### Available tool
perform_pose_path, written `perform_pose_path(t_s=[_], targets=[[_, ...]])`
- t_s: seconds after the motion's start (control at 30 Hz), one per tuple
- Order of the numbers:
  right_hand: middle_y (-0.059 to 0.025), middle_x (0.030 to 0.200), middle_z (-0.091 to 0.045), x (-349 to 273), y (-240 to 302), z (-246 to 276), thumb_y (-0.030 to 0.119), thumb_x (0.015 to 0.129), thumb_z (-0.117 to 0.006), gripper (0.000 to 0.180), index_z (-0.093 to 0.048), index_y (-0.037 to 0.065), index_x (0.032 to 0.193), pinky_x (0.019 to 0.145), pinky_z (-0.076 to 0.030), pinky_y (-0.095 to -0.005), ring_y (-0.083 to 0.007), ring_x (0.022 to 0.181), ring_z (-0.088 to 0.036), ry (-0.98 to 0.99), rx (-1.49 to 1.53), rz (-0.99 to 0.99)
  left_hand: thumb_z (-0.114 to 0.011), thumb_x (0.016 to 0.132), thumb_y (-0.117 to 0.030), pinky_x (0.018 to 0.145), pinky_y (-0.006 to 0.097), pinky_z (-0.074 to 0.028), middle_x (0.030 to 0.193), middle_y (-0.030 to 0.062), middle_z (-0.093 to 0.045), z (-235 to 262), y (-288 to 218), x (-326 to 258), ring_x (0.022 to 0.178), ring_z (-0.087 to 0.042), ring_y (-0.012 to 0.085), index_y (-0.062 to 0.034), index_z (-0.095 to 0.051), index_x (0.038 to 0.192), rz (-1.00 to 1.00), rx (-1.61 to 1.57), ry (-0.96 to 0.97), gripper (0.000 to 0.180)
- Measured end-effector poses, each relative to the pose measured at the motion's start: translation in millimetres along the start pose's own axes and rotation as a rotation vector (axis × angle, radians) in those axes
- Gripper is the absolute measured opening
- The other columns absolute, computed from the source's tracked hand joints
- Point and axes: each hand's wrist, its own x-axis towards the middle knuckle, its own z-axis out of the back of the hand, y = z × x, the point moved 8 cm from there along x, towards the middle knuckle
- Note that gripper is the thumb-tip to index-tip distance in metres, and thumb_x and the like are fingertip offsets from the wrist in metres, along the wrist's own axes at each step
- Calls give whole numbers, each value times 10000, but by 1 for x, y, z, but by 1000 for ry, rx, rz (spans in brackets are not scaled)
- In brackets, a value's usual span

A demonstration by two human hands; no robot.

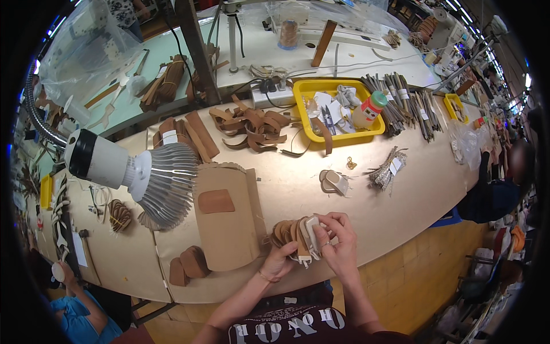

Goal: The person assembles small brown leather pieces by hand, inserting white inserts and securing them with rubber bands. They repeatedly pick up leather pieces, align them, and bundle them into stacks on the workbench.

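Your left hand (279, 261) and right hand (338, 243) both close their grip on a fanned stack of brown leather pieces (292, 234) at the bench (366, 206) edge; more strips (252, 129) lie untouched beyond the grip

Yellow tray (310, 88) of scraps and scissors; glue bottle (368, 109); brown strap pile (252, 127); lamp (129, 172) over bench.
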Motion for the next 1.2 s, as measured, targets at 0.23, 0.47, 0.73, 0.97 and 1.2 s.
perform_pose_path(t_s=[0.23, 0.47, 0.73, 0.97, 1.2], targets=[[-105, 909, -587, 8, 1, 8, 98, 846, -702, 181, -695, 8, 1003, 667, -486, -297, -206, 759, -594, -78, 37, 79, -707, 824, -72, 1016, 330, -434, 1255, 43, -531, -18, -15, 10, 1177, -518, 155, -82, -407, 1341, -186, 243, -82, 598], [-4, 861, -633, 19, -45, -10, 127, 892, -683, 145, -644, 23, 985, 641, -449, -218, -61, 779, -554, 111, 614, -192, -686, 832, -53, 995, 325, -446, 1226, 40, -542, -30, -25, 14, 1145, -534, 152, -77, -432, 1319, -250, 275, -115, 550], [7, 970, -634, 9, -68, -19, 235, 995, -539, 199, -587, 52, 1056, 792, -462, -239, -62, 865, -572, 180, 1213, -424, -649, 864, -114, 1011, 357, -449, 1259, 65, -540, -33, -12, 17, 1162, -537, 186, -59, -418, 1359, -208, 275, -165, 549], [11, 968, -605, 7, -72, -22, 229, 1026, -464, 186, -553, 76, 1082, 818, -473, -253, -70, 885, -567, 254, 1275, -459, -656, 869, -62, 991, 348, -469, 1251, 71, -551, -43, -12, 16, 1143, -557, 169, -59, -445, 1334, -245, 324, -162, 510], [17, 920, -579, 11, -84, -20, 191, 1021, -470, 151, -540, 81, 1097, 762, -480, -234, -65, 821, -560, 170, 1167, -442, -682, 844, 12, 933, 296, -504, 1173, 52, -594, -58, -18, 17, 1087, -584, 135, -45, -474, 1271, -337, 469, -158, 479]])
